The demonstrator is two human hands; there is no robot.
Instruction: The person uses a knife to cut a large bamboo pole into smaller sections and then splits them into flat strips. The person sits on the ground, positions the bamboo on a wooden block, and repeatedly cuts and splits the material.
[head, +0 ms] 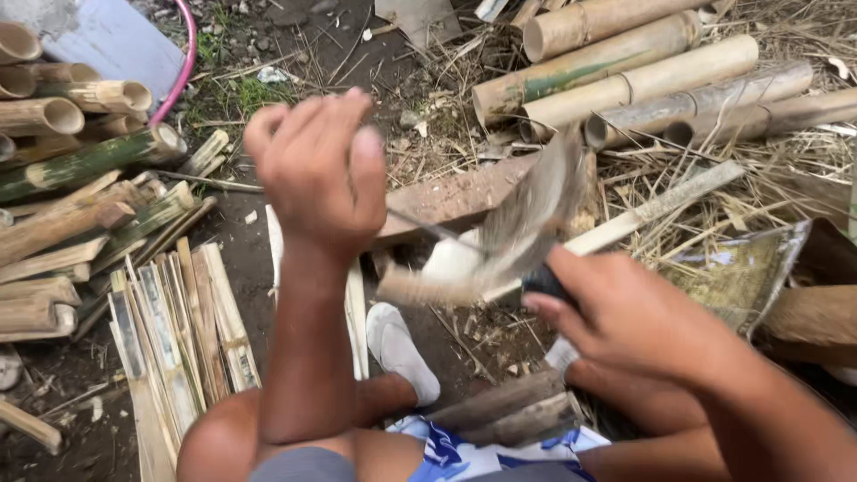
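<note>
**Blade swinging at a bamboo strip held over a block**

The left hand [321,170] is raised in the middle of the scene, its fingers curled into a closed fist. What it grips is hard to make out; a thin dark sliver runs from under the fist toward the blade, and a pale bamboo strip [652,210] extends from the blurred middle away to the far right, so the fist may be steadying its near end, but I cannot tell for certain. The right hand [625,321] is closed around the dark handle [546,284] of a chopping knife [536,210], whose broad blade is smeared with motion just right of the fist.

The strip looks light, stiff and dry, likely to split along its grain and to leave sharp, splintery edges; it seems best held well back from the blade, by its flat faces. The knife looks heavy at the blade, so a full grip on the handle suits it.

To the left lie split bamboo slats [178,330] and short cut bamboo pieces [62,116]. Far right, whole bamboo poles [643,80] rest on dry straw. A white shoe [402,344] sits near the person's knee, beside a wooden block [509,411].
</note>
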